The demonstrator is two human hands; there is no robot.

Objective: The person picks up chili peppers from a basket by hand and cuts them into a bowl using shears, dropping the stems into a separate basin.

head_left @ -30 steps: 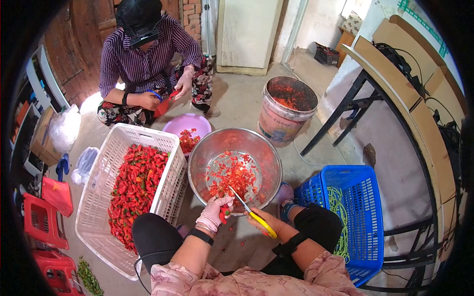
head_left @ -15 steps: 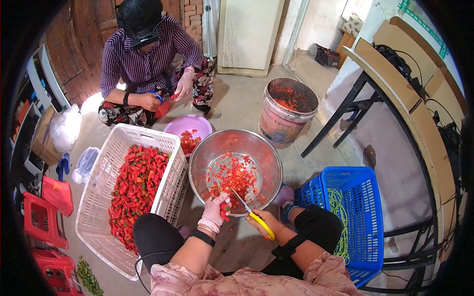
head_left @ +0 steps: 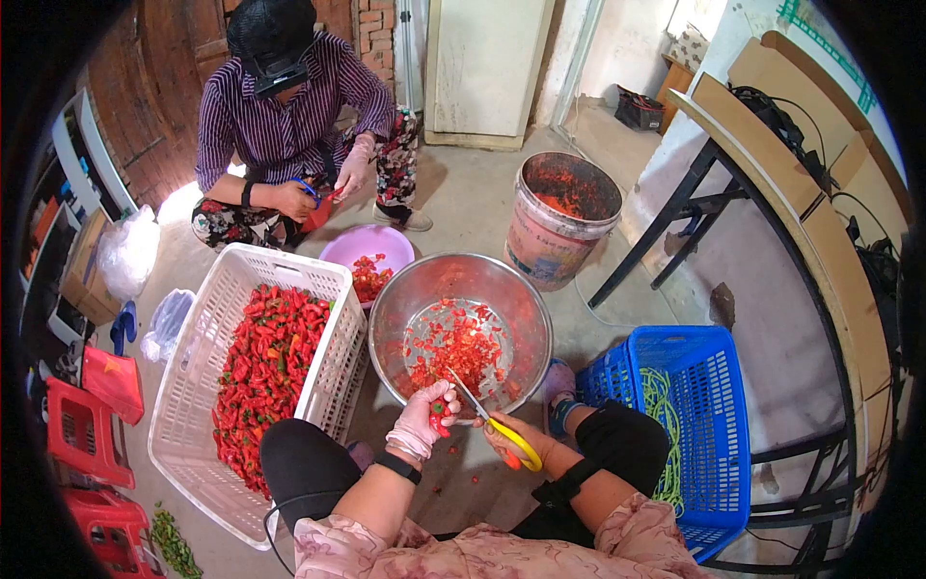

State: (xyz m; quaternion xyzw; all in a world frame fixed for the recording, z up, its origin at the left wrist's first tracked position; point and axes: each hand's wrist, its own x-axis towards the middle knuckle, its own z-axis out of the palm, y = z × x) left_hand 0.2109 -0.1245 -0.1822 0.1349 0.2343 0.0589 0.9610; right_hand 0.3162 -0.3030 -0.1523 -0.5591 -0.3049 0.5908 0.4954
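My left hand (head_left: 421, 421), in a thin clear glove, is closed around a red pepper (head_left: 440, 415) at the near rim of a steel bowl (head_left: 531, 338). Bare of any glove, my right hand (head_left: 513, 442) grips yellow-handled scissors (head_left: 519, 439). Their blades point up and left over the bowl's edge, close to my left fingers. Cut red pepper pieces (head_left: 458, 347) lie in the bowl. To the left stands a white crate (head_left: 183, 463) holding many whole red peppers (head_left: 265, 357).
Opposite, a person (head_left: 280, 135) crouches with blue-handled scissors beside a pink basin (head_left: 391, 241). A stained bucket (head_left: 550, 241) stands behind the bowl. At right are a blue basket (head_left: 714, 425) with green cords and a table (head_left: 762, 174). Red stools (head_left: 87, 434) stand at left.
The pepper in my left hand has turned, and my left hand has shifted slightly. My scissors have moved a little. The other person's gloved hand has moved slightly lower.
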